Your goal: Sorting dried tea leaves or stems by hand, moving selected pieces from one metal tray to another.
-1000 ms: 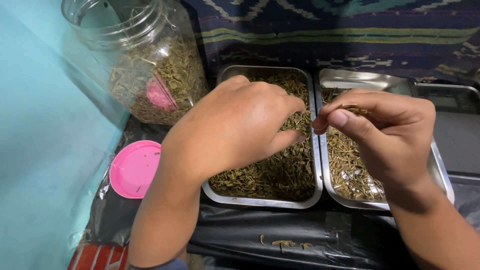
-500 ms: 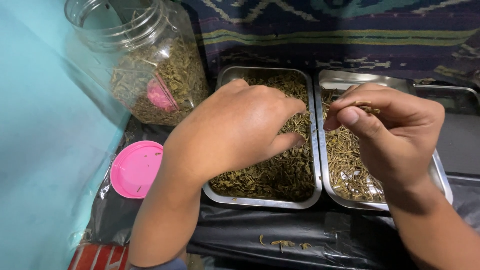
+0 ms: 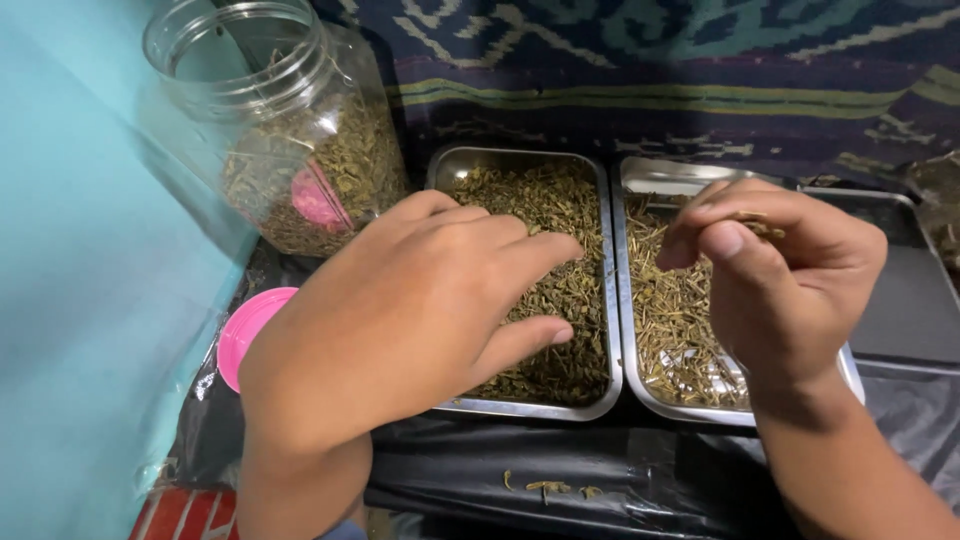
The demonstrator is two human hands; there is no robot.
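L hand (image 3: 420, 300) lies spread, fingers loose, on dried leaves in the left steel tray (image 3: 520, 408); holds nothing visible. R hand (image 3: 790, 280) pinches a few stems (image 3: 757, 224) betw. thumb & fingers above the right steel tray (image 3: 655, 172) w/ more stems; clear jar (image 3: 290, 140) & pink lid (image 3: 240, 330) at left.

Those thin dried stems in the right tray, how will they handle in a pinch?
The stems look light and stiff, likely brittle. They lie loose, so they would probably scatter. The right hand pinches a few.
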